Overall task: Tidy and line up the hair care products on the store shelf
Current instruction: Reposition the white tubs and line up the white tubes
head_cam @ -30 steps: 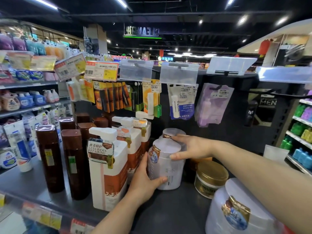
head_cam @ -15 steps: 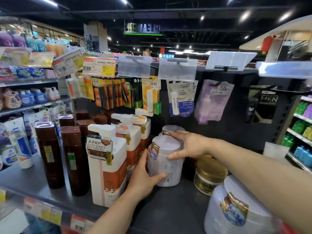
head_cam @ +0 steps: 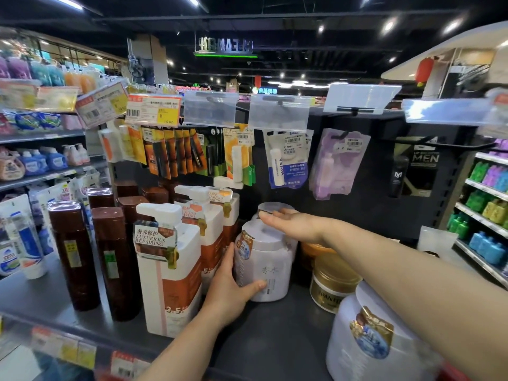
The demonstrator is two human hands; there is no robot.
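A pale lilac hair-care tub (head_cam: 270, 266) stands on the dark grey shelf (head_cam: 275, 331), right of a row of white pump bottles (head_cam: 170, 270). My left hand (head_cam: 233, 290) grips the tub's lower left side, thumb across its front. My right hand (head_cam: 288, 222) lies flat over its lid, fingers straight and reaching toward a second identical tub (head_cam: 272, 207) just behind. Another lilac tub (head_cam: 368, 336) stands at the near right. Gold-lidded jars (head_cam: 334, 281) sit between them.
Tall brown bottles (head_cam: 74, 254) stand in rows at the left of the shelf. Hanging packets (head_cam: 286, 158) on pegs and clear price holders (head_cam: 277, 112) overhang the back panel. Other aisles' shelves flank both sides.
My right hand has flattened and slid back over the lid toward the rear tub. The tub sits slightly further back; my left hand keeps its grip.
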